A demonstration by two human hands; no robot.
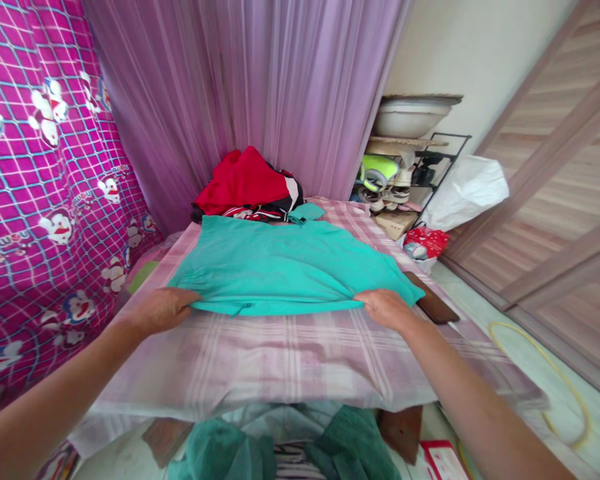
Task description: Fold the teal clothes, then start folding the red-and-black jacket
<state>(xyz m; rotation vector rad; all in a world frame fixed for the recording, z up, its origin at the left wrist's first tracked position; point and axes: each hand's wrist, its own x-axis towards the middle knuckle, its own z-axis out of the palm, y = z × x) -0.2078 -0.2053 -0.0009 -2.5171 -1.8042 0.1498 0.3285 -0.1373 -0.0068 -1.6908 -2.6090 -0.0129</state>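
Note:
Teal shorts [280, 257] lie spread sideways across the table, with a gathered waistband at the left end and a small zip on the near edge. My left hand [173, 308] pinches the near left corner by the waistband. Farther along the same edge, my right hand [383, 307] grips the cloth between thumb and fingers. The edge between both hands is drawn fairly straight, and soft creases run toward the right hand. The garment rests on a pink-and-white checked tablecloth [280, 360].
Behind the shorts sits a heap of red and black clothes [250, 183], with a small teal cloth [306, 212] beside it. A brown phone-like slab [436, 303] lies at the right edge. Purple curtains [260, 80] hang behind; a shoe rack [400, 177] stands right.

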